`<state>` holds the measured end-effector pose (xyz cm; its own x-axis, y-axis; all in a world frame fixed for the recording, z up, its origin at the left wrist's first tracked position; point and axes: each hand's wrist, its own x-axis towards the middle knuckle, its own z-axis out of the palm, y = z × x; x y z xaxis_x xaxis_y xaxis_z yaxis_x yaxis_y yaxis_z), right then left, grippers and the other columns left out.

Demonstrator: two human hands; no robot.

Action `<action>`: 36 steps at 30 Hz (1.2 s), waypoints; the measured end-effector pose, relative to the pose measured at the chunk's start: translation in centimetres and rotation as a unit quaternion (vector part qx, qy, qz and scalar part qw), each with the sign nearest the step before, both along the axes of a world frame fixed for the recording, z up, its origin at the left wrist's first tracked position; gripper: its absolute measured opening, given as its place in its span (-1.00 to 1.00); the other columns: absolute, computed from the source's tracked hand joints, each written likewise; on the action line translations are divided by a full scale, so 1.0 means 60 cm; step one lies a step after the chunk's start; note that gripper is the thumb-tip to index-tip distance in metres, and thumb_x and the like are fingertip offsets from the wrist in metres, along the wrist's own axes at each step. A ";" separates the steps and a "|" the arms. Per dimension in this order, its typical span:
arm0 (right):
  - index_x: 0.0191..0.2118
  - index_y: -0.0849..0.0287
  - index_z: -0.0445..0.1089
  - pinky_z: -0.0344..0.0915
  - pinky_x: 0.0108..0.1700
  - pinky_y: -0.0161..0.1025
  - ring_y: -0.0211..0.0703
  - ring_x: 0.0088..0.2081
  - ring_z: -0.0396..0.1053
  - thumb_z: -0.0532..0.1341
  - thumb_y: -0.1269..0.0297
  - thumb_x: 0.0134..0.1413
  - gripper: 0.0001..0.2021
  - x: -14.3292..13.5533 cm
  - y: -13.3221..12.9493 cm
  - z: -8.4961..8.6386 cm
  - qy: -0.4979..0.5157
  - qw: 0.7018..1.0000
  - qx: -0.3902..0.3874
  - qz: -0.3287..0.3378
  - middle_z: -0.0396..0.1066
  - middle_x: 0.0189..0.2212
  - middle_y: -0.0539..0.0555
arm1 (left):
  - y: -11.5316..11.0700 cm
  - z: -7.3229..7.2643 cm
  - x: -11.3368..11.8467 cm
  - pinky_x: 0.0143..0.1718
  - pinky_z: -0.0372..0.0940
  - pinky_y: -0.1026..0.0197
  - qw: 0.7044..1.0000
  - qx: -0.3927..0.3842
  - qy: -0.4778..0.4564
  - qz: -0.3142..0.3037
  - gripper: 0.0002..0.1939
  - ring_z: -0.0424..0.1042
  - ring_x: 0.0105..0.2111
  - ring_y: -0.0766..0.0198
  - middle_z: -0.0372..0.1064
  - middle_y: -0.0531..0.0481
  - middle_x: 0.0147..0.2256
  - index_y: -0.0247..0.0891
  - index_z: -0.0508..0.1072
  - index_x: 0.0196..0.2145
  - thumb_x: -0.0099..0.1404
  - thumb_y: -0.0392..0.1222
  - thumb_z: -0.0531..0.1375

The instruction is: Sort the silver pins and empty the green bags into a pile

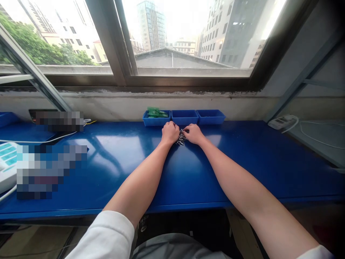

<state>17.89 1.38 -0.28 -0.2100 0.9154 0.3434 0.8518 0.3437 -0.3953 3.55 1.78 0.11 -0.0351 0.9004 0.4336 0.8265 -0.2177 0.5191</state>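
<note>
A small heap of dark, shiny metal pieces lies on the blue tabletop. My left hand rests at the heap's left side, its fingers curled; whatever they hold is hidden. At the heap's right side, my right hand has its fingers drawn together in a pinch at the pieces, too small to tell what is between them. Just behind the hands stand three blue bins: the left bin holds green packets, and beside it are the middle bin and the right bin.
A white device with teal keys sits at the far left, near blurred-out items. White cables run along the left back. A white power strip lies at the right back. Window and metal frames rise behind the table.
</note>
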 end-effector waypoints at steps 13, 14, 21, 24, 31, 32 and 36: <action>-0.45 0.17 0.45 0.22 -0.20 -0.25 -0.13 -0.30 0.37 0.09 0.33 0.03 -0.81 0.008 -0.004 0.008 0.088 0.993 0.077 -0.014 0.46 -0.40 0.09 | -0.004 0.000 -0.026 -0.10 0.27 0.20 0.995 0.053 -0.001 -0.088 -0.80 0.41 -0.23 0.20 0.43 -0.07 -0.26 -0.22 0.49 -0.28 0.19 -0.22 0.09; -0.47 0.18 0.42 0.21 -0.22 -0.26 -0.14 -0.32 0.36 0.08 0.32 0.04 -0.80 0.008 -0.005 0.010 0.104 0.991 0.080 -0.022 0.46 -0.42 0.09 | -0.007 0.001 -0.025 -0.11 0.27 0.21 0.992 0.061 -0.003 -0.106 -0.79 0.41 -0.22 0.20 0.44 -0.06 -0.25 -0.22 0.49 -0.25 0.20 -0.21 0.09; -0.60 0.14 0.26 0.12 -0.39 -0.28 -0.21 -0.49 0.28 -0.05 0.17 0.18 -0.62 0.011 -0.011 0.021 0.161 0.984 0.063 -0.035 0.35 -0.60 0.04 | -0.019 0.010 -0.020 -0.18 0.29 0.24 0.979 0.073 -0.019 -0.187 -0.81 0.42 -0.27 0.25 0.45 -0.03 -0.28 -0.21 0.50 -0.25 0.24 -0.21 0.10; -0.63 0.14 0.26 0.13 -0.39 -0.27 -0.20 -0.50 0.28 -0.04 0.14 0.18 -0.59 0.012 -0.011 0.021 0.178 0.982 0.059 -0.028 0.35 -0.62 0.03 | -0.017 0.010 -0.020 -0.20 0.29 0.25 0.979 0.087 -0.020 -0.184 -0.81 0.41 -0.30 0.25 0.45 -0.03 -0.30 -0.23 0.49 -0.28 0.25 -0.21 0.09; -0.35 0.16 0.45 0.28 -0.30 -0.28 -0.18 -0.41 0.42 0.12 0.07 0.08 -0.72 0.014 -0.007 0.012 0.296 0.954 0.042 0.028 0.48 -0.49 0.01 | -0.011 0.005 -0.022 -0.20 0.28 0.22 0.984 0.086 0.001 -0.153 -0.81 0.40 -0.29 0.22 0.45 -0.06 -0.31 -0.23 0.49 -0.32 0.26 -0.24 0.07; -0.33 0.16 0.46 0.30 -0.27 -0.28 -0.17 -0.37 0.44 0.13 0.06 0.06 -0.71 0.013 -0.007 0.011 0.309 0.949 0.042 0.043 0.49 -0.45 0.02 | -0.011 0.005 -0.023 -0.19 0.28 0.22 0.986 0.082 0.003 -0.147 -0.81 0.40 -0.29 0.22 0.45 -0.06 -0.31 -0.23 0.49 -0.31 0.26 -0.23 0.07; -0.33 0.16 0.49 0.33 -0.17 -0.23 -0.13 -0.28 0.45 0.18 0.04 0.02 -0.70 0.012 -0.009 0.013 0.326 0.942 0.045 0.070 0.52 -0.35 0.05 | -0.010 0.005 -0.023 -0.18 0.28 0.21 0.987 0.075 0.000 -0.139 -0.81 0.41 -0.28 0.21 0.45 -0.06 -0.31 -0.23 0.50 -0.30 0.26 -0.23 0.07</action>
